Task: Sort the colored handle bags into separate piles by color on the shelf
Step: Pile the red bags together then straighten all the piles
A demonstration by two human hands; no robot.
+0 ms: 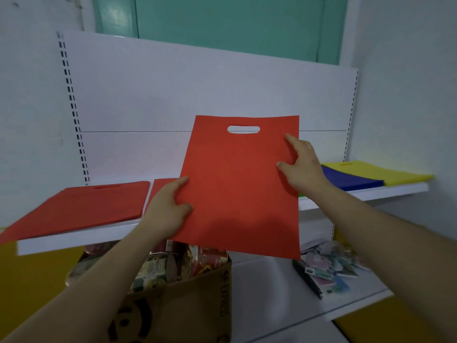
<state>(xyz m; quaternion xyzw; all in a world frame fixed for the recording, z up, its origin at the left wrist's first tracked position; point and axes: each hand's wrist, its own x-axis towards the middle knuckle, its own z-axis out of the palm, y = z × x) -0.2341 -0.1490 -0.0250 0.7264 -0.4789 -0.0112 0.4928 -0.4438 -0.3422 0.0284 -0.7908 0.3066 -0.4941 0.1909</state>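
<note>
Gripping a flat, plain red non-woven bag with an oval die-cut handle hole (237, 189), both hands hold it upright in the air, in front of the white metal shelf (74, 237). The left hand (170, 209) pinches the bag's lower left edge, thumb on the front and fingers tucked behind. The right hand (301, 167) pinches the upper right edge, thumb and forefinger spread on the front. The sheet is smooth, with the hole near its top edge.

Left of the bag, a pile of matching red bags (86, 206) lies flat on the shelf. A second red pile (160, 186) just beside it is partly hidden behind the bag and left hand. Right of the bag lie dark blue bags (351, 180) with a yellow bag (385, 172) just beyond them.

Below the bag stands an open brown cardboard box (193, 300) stuffed with printed packets; dark lettering runs up its corner, too blurred to read. Lower right of the bag, small colourful packets (333, 266) lie on a lower shelf. Behind the bag rises a white back panel (173, 95).
</note>
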